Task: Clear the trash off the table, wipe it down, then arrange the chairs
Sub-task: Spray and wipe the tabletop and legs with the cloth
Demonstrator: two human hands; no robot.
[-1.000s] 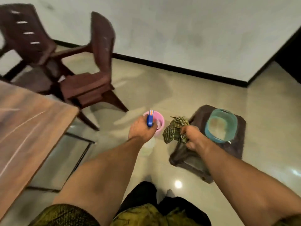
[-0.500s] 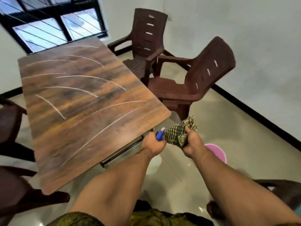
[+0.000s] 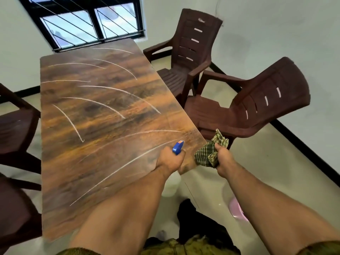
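The person has turned to face the worktop (image 3: 92, 116). The left grip (image 3: 168, 161) curls round a blue-nozzled spray bottle (image 3: 178, 147) over its near right corner, and the right grip (image 3: 223, 159) clenches the checked cloth (image 3: 208, 153) beside the edge. No trash shows, so wiping seems next.

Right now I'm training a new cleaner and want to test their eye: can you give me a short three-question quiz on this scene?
1. True or false: trash lies on top of the table.
2. Pick one: the right hand grips A) a sponge, B) a checked cloth, C) a broom.
3. Fill the gap: the left hand holds a spray bottle whose nozzle is ___ in colour.

Key: 1 false, no trash shows on the tabletop; 2 B; 3 blue.
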